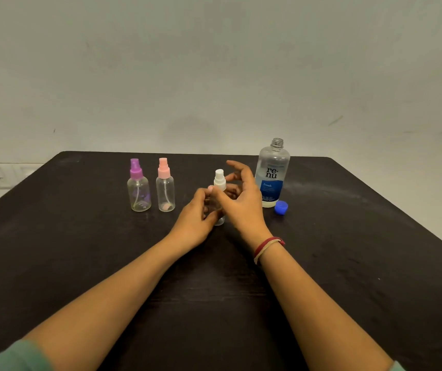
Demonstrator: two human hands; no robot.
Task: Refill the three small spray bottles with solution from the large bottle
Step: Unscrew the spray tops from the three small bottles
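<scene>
— Green sleeve [14, 357] cloth shows at the near left corner, then two bare forearms reach out over the table [80, 250], whose top is dark, matte and faintly scuffed. What do the hands have?

— Left hand [195, 220] wraps its curled fingers round the clear body of the white-topped spray bottle [219, 180], which stands near the middle of the table with its base on the surface.

— And the other?

— Right hand [244, 199], with red and tan bands [266, 246] at the wrist, is cupped at the white pump head, forefinger lifted. Its thumb and fingers may be pinching the collar, but the hand hides that spot, so I cannot tell.

— Which way does the bottle run?

— Long axis upright, nozzle end up. It is a slim, clear plastic cylinder.

— The rest?

— To the left, well apart from it, the purple-topped spray bottle [139, 191] and the pink-topped spray bottle [165, 191] stand side by side. Both are upright, round-shouldered and see-through, with dip tubes visible inside. To the right, just behind the right hand, the large bottle [272, 175] stands upright. It is clear with a blue-and-white label, and its threaded neck is bare and open upward. A ribbed blue cap [281, 207] lies on the table just beside its base.
</scene>
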